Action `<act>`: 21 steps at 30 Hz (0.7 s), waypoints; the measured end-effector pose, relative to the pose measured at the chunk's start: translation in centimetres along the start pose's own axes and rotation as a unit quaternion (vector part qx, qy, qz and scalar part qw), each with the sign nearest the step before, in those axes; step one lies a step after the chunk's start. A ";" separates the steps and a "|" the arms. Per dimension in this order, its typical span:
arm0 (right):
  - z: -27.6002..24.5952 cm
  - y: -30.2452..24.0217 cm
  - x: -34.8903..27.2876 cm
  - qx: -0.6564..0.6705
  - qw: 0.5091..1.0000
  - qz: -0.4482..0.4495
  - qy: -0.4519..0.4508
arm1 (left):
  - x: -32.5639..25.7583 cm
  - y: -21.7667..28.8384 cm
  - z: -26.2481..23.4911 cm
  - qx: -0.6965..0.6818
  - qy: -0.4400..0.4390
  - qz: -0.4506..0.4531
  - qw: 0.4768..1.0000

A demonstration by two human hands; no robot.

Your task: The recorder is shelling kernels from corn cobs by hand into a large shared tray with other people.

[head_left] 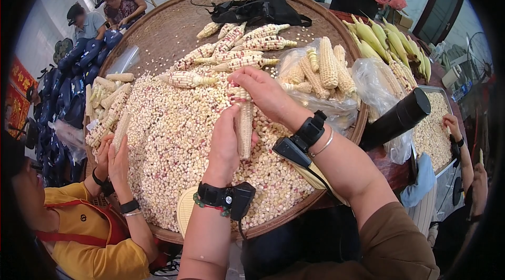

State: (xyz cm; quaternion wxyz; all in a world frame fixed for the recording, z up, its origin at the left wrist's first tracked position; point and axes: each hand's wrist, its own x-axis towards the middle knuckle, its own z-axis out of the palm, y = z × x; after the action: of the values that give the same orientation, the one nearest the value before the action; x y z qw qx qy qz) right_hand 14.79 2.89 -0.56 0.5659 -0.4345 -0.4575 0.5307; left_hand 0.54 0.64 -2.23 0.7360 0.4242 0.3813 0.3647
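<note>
Above a wide bed of loose corn kernels [173, 127], both my hands are on one corn cob [245, 130]. Its lower length is stripped bare, while cream and dark red kernels remain round its upper end. My left hand [225, 138] is wrapped round the bare part, with some fingers hidden behind it. The fingers of my right hand [263, 93] close on the upper end, thumb and fingertips against the kernels. Just beyond lie several speckled corn cobs [226, 56], kernels still on.
A round woven tray [158, 38] holds everything. Stripped cobs [322, 67] lie in a plastic bag at right, beside a black cylinder [397, 117]. A black bag [268, 6] with cables lies at the far side. At left, a co-worker's hands [117, 159] hold another cob. Husked-green corn [384, 38] is farther right.
</note>
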 end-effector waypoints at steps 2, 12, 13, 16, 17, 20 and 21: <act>0.0 -0.5 -0.2 0.014 1.000 -0.010 0.014 | -0.1 0.1 0.3 -0.051 -0.015 -0.001 0.999; -0.1 -0.1 0.0 -0.018 1.000 -0.011 0.014 | -0.3 0.8 0.7 -0.026 -0.025 -0.031 0.999; -0.1 -0.1 0.0 -0.018 1.000 -0.019 0.011 | -0.4 0.9 0.8 -0.028 -0.024 -0.026 0.999; -0.1 -0.2 -0.1 -0.007 0.999 -0.035 0.001 | -0.2 0.7 0.4 -0.031 -0.030 -0.009 0.999; 0.0 -0.3 -0.1 0.004 0.999 -0.044 -0.006 | -0.2 0.6 0.3 -0.033 -0.036 0.003 0.999; 0.0 -0.5 -0.2 0.020 0.999 -0.046 -0.006 | -0.3 0.7 0.5 -0.022 -0.028 0.007 0.999; 0.0 -0.5 -0.2 0.020 0.999 -0.046 -0.006 | -0.3 0.8 0.5 -0.021 -0.029 0.007 0.999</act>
State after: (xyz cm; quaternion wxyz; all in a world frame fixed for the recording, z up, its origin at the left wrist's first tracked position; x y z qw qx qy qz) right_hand 14.88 2.65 -0.04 0.5959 -0.3985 -0.4696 0.5154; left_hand 0.64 0.46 -1.29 0.7531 0.4212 0.3493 0.3654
